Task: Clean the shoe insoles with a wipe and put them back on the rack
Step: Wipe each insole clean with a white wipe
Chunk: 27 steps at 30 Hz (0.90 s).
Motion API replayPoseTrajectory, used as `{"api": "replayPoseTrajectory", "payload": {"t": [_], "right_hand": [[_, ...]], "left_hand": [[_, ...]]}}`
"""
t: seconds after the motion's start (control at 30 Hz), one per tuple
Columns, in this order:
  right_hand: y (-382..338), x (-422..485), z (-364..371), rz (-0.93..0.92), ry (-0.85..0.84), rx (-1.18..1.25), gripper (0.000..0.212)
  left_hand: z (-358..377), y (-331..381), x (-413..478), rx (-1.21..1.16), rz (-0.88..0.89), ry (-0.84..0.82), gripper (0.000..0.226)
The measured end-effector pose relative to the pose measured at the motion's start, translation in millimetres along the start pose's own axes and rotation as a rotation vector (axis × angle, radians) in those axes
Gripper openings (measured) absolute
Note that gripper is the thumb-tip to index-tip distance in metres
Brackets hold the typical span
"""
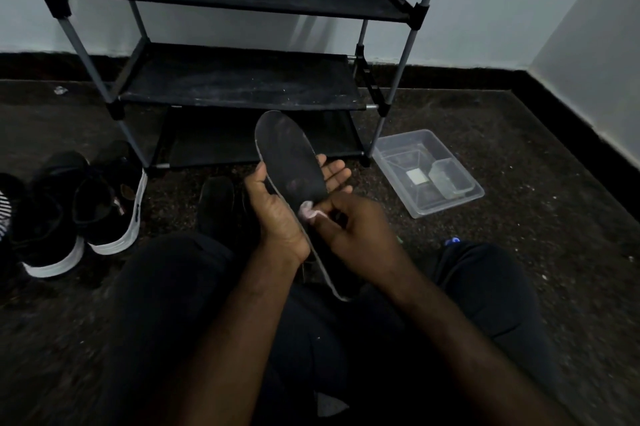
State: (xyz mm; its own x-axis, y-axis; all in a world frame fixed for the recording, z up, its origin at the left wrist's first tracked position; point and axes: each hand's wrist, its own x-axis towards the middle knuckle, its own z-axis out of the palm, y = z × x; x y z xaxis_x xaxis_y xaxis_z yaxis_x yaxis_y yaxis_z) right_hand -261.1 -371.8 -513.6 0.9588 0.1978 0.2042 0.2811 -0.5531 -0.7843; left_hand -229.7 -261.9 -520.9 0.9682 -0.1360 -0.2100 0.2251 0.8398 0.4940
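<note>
Head view: the left hand [275,217] cradles the insole [291,155] from below, thumb on its edge. The right hand [353,231] pinches a wipe [308,213] against it. The raised insole hides part of the rack's [242,79] lowest shelf. Shoes [104,214] sit left, a tub [403,139] right.

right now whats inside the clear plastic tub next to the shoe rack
The clear rectangular plastic tub holds a small white square piece and a smaller clear plastic container. Whether that container holds anything is too dim to tell.

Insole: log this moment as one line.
phase: wiping | left hand: holds insole | right hand: pinches wipe on insole | rack: insole not yet returned
</note>
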Motion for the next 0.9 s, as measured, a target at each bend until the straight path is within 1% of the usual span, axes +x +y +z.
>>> {"api": "replayPoseTrajectory", "payload": {"t": [0.07, 0.13, 0.2, 0.27, 0.33, 0.4, 0.5, 0.57, 0.67, 0.73, 0.9], "right_hand": [[12.3, 6.1, -2.9, 0.097, 0.095, -0.058, 0.023], [17.4, 6.3, -2.4, 0.137, 0.146, -0.111, 0.022], [10.2, 0.3, 2.2, 0.101, 0.114, -0.099, 0.020], [0.2, -7.9, 6.8, 0.035, 0.037, -0.040, 0.023], [-1.9, -10.5, 6.1, 0.010, 0.007, 0.016, 0.024], [7.1, -6.2, 2.3, 0.058, 0.047, 0.030, 0.025], [19.7, -2.6, 0.6, 0.114, 0.097, -0.036, 0.018], [13.4, -5.5, 3.0, 0.082, 0.088, -0.030, 0.018], [-4.3, -11.7, 7.5, 0.006, 0.029, 0.007, 0.021], [-6.1, -7.1, 7.2, -0.020, 0.031, -0.003, 0.021], [11.8, 15.2, 3.7, 0.102, 0.165, -0.046, 0.015]], "left_hand": [[1.8, -2.9, -1.8, 0.005, 0.021, 0.000, 0.082], [3.7, -5.1, -2.1, -0.004, 0.016, 0.010, 0.081], [2.8, -3.7, -1.3, 0.007, 0.004, 0.021, 0.083], [0.0, -1.0, 0.0, 0.015, -0.005, 0.021, 0.083], [-0.1, 0.3, -0.1, 0.003, -0.011, 0.015, 0.083], [0.7, -0.4, -0.6, 0.019, 0.005, 0.011, 0.083], [1.7, -2.3, -1.3, 0.028, 0.000, 0.021, 0.084], [1.7, -1.8, -0.6, 0.026, 0.003, 0.023, 0.084], [-1.0, 1.8, 1.0, 0.008, 0.007, 0.028, 0.084], [-0.5, 2.7, 0.4, 0.004, 0.012, 0.027, 0.083], [5.6, -3.1, -1.5, 0.020, 0.062, 0.028, 0.077]]}}
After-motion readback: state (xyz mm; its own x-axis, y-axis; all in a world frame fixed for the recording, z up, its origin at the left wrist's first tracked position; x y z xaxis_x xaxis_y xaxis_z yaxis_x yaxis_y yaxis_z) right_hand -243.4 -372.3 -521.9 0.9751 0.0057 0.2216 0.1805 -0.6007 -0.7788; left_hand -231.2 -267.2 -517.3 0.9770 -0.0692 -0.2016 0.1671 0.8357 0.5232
